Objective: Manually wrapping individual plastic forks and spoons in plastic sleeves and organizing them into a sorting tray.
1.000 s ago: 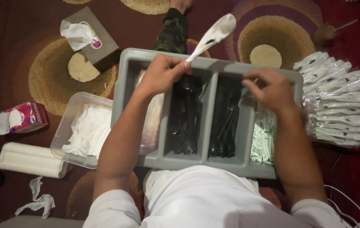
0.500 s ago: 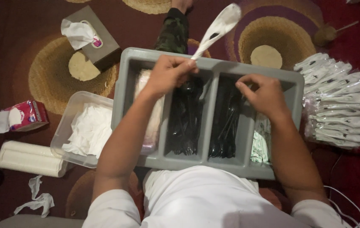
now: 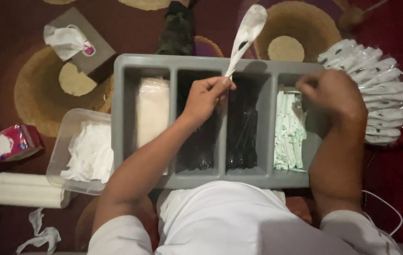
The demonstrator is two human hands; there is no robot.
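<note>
Left hand pinches the lower end of a clear wrapper holding a dark utensil, raised above the far rim of the grey divided tray. Right hand, fingers curled together, hovers over the rightmost compartment of small green-and-white packets; whether it holds one cannot be told. Wrapped cutlery packs lie right of the tray.

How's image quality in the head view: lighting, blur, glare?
Head view: dim, warm light, corners darker; right hand slightly motion-blurred; left hand sharper, gripping a white wrapped packet; black cutlery in the gray tray lost in shadow; mild glare on plastic-wrapped pile.
</note>
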